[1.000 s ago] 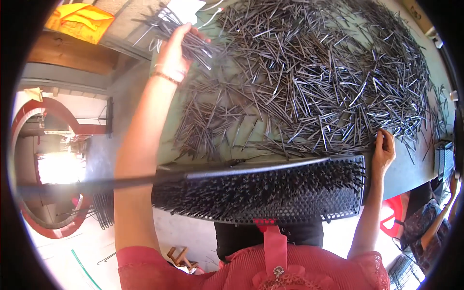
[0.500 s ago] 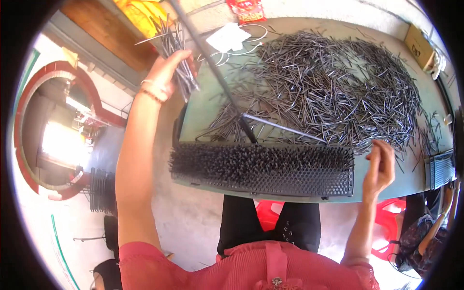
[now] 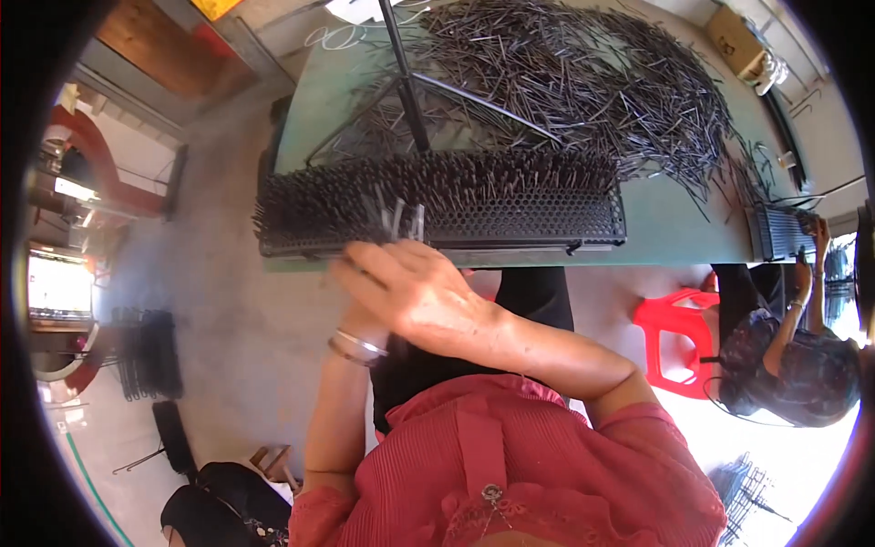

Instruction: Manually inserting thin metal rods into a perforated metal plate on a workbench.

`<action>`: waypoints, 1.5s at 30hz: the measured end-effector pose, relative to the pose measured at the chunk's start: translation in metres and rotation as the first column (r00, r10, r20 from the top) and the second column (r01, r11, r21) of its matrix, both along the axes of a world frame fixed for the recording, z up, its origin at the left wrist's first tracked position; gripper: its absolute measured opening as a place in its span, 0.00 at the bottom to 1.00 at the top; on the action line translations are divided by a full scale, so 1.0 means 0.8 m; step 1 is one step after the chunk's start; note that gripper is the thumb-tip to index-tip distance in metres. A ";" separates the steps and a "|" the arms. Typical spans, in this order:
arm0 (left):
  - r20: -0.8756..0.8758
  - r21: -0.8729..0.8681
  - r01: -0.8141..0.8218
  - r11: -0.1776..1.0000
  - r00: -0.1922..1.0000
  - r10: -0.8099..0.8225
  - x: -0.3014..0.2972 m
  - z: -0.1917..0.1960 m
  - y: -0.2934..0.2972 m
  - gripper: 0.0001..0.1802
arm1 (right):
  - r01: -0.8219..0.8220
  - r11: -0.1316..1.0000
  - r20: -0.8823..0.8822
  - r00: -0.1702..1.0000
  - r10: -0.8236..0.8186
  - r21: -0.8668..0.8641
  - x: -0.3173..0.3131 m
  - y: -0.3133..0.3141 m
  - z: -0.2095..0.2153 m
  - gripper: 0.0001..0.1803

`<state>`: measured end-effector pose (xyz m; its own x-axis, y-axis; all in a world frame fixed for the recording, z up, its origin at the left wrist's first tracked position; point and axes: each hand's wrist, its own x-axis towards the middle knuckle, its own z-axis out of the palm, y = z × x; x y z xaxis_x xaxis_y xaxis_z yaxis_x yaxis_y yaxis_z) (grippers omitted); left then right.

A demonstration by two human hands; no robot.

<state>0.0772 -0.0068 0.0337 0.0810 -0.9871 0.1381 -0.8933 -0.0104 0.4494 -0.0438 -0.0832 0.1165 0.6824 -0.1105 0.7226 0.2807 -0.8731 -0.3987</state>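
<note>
A long black perforated rack [image 3: 547, 214], its holes filled with thin dark rods [image 3: 346, 187] standing on end across the left and back, lies along the table's near edge. Bare holes show at its front right. Just in front of it, my left hand [image 3: 360, 314] is largely covered by my right. Blurred ends of a rod bundle [image 3: 396, 221] stick up above the knuckles, in the left hand's grip. My right hand [image 3: 419, 296] crosses over with its fingers bent leftward; their tips are hidden and smeared.
Loose rods lie in a broad heap [image 3: 583, 91] on the green table [image 3: 670, 219]. A dark metal stand [image 3: 410, 109] rises behind the rack. At right, another person [image 3: 793, 356] handles a similar rack [image 3: 784, 232] beside a red stool [image 3: 674, 337]. A cardboard box [image 3: 736, 44] is at the far right.
My left hand has come in from the far left with its rods to the rack's front. My right hand has swung left across it. The view has shifted, showing more floor.
</note>
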 end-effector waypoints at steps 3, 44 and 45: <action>-0.035 -0.118 -0.045 0.992 0.999 0.041 -0.063 -0.071 0.015 0.19 | 0.071 0.997 -0.052 0.996 -0.071 -0.007 -0.027 -0.004 -0.033 0.26; -0.889 0.184 0.007 0.983 -0.425 0.170 -0.088 -0.037 0.023 0.11 | 0.551 0.651 -0.513 0.813 -0.277 0.522 -0.066 -0.097 -0.072 0.14; -0.888 0.184 0.011 0.983 -0.426 0.171 -0.087 -0.038 0.022 0.11 | 0.557 0.592 -0.565 0.801 -0.197 0.583 -0.073 -0.090 -0.069 0.16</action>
<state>0.0074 0.0111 0.0035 0.0792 -0.9470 -0.3113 0.7873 -0.1321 0.6023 -0.1020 -0.1550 0.0615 0.6441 -0.7644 -0.0282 -0.3486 -0.2606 -0.9003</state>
